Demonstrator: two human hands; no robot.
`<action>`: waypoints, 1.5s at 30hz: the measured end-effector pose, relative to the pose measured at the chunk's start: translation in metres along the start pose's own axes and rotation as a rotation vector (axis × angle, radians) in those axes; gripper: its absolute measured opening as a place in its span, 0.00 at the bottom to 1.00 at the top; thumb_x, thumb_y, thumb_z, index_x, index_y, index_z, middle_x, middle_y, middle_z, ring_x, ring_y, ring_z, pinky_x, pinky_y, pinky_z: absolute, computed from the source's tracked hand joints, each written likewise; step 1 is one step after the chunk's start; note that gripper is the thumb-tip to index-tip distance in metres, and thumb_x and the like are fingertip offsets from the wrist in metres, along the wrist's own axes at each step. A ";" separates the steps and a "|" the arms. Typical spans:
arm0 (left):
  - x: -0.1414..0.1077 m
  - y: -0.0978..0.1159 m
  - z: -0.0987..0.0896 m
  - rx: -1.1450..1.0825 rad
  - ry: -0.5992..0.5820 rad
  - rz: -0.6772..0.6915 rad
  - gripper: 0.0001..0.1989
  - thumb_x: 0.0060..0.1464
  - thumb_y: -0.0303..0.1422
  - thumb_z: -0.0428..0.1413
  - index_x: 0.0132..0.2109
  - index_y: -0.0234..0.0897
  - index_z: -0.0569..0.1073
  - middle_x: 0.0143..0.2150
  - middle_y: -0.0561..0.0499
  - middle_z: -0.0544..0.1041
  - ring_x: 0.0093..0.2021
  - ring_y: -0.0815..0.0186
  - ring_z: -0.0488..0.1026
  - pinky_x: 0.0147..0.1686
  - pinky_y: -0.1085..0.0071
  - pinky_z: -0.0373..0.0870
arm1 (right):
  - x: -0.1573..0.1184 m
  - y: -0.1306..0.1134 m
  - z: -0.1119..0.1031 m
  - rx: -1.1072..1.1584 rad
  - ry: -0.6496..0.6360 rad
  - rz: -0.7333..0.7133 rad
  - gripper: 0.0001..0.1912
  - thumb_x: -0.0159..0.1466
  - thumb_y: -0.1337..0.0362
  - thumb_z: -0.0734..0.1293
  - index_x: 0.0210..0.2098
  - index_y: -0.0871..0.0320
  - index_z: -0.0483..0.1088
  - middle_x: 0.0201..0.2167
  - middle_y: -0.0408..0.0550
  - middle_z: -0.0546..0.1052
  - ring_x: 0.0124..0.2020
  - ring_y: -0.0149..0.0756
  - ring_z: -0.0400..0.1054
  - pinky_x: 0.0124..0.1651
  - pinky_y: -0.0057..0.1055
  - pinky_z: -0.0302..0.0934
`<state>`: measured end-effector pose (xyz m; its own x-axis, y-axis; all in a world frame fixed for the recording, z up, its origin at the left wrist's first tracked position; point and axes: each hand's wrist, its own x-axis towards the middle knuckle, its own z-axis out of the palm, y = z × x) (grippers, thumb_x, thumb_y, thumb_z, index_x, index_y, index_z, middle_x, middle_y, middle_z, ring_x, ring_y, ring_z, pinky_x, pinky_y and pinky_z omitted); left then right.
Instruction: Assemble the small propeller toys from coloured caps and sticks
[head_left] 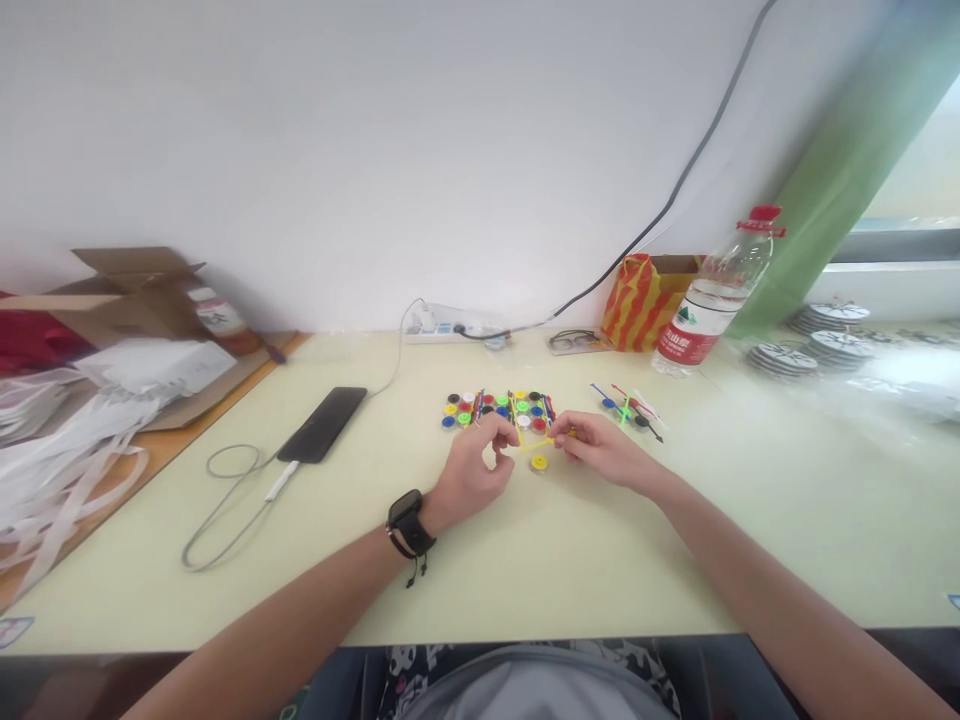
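Observation:
My left hand, with a black watch on its wrist, has thumb and forefinger curled together at the left end of a thin yellow plastic stick. The stick's right end is pinched in the fingertips of my right hand. Just below the stick lies a yellow round disc piece. Beyond my hands, several small round pieces in mixed colours form rows, with thin coloured sticks among them. Right of these, more coloured arrow-shaped sticks lie over a few dark and blue discs.
A black phone on a white cable lies left. Behind are a power strip, glasses, a striped bag and a large water bottle. Stacked discs stand far right. Boxes and white straps fill the left side.

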<state>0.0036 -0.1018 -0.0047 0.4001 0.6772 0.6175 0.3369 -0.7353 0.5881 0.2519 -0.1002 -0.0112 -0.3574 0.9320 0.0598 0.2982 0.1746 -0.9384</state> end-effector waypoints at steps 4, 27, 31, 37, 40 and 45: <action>-0.001 0.000 0.001 -0.022 -0.008 -0.018 0.14 0.49 0.17 0.52 0.39 0.39 0.68 0.36 0.53 0.73 0.35 0.67 0.71 0.39 0.69 0.69 | 0.001 0.000 0.000 0.005 0.012 0.016 0.14 0.67 0.53 0.67 0.42 0.57 0.77 0.37 0.48 0.78 0.34 0.36 0.70 0.41 0.35 0.65; 0.000 -0.002 0.003 -0.123 0.001 -0.116 0.10 0.52 0.20 0.55 0.38 0.38 0.68 0.36 0.52 0.74 0.36 0.68 0.73 0.40 0.69 0.76 | 0.000 -0.008 -0.001 0.180 0.008 0.015 0.17 0.62 0.50 0.73 0.41 0.57 0.77 0.39 0.51 0.81 0.37 0.38 0.75 0.45 0.40 0.70; 0.001 0.000 0.003 -0.148 -0.017 -0.133 0.08 0.53 0.22 0.56 0.38 0.38 0.69 0.36 0.52 0.74 0.37 0.68 0.73 0.43 0.68 0.78 | 0.000 -0.009 -0.001 0.185 0.001 0.014 0.17 0.61 0.50 0.74 0.41 0.57 0.77 0.39 0.50 0.81 0.37 0.38 0.75 0.45 0.40 0.70; 0.002 -0.001 0.002 -0.133 -0.013 -0.141 0.10 0.51 0.20 0.55 0.37 0.38 0.69 0.36 0.52 0.74 0.36 0.68 0.73 0.41 0.69 0.78 | 0.001 -0.006 -0.002 0.193 -0.009 0.019 0.17 0.61 0.51 0.74 0.42 0.56 0.77 0.39 0.50 0.81 0.37 0.38 0.75 0.45 0.40 0.71; 0.001 -0.001 0.002 -0.156 -0.023 -0.149 0.09 0.52 0.21 0.56 0.37 0.38 0.68 0.36 0.52 0.74 0.37 0.68 0.73 0.43 0.68 0.79 | 0.000 -0.005 -0.002 0.192 -0.011 0.017 0.16 0.62 0.52 0.74 0.43 0.57 0.77 0.40 0.51 0.81 0.37 0.38 0.75 0.45 0.40 0.71; 0.001 0.000 0.003 -0.198 -0.020 -0.179 0.07 0.55 0.22 0.55 0.38 0.38 0.68 0.38 0.51 0.75 0.41 0.67 0.75 0.43 0.69 0.79 | 0.000 -0.005 -0.001 0.179 -0.009 0.015 0.15 0.63 0.53 0.73 0.42 0.57 0.77 0.39 0.50 0.81 0.38 0.38 0.75 0.46 0.40 0.70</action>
<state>0.0065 -0.1008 -0.0056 0.3666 0.7941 0.4847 0.2319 -0.5825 0.7790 0.2512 -0.1007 -0.0057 -0.3621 0.9312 0.0430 0.1412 0.1004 -0.9849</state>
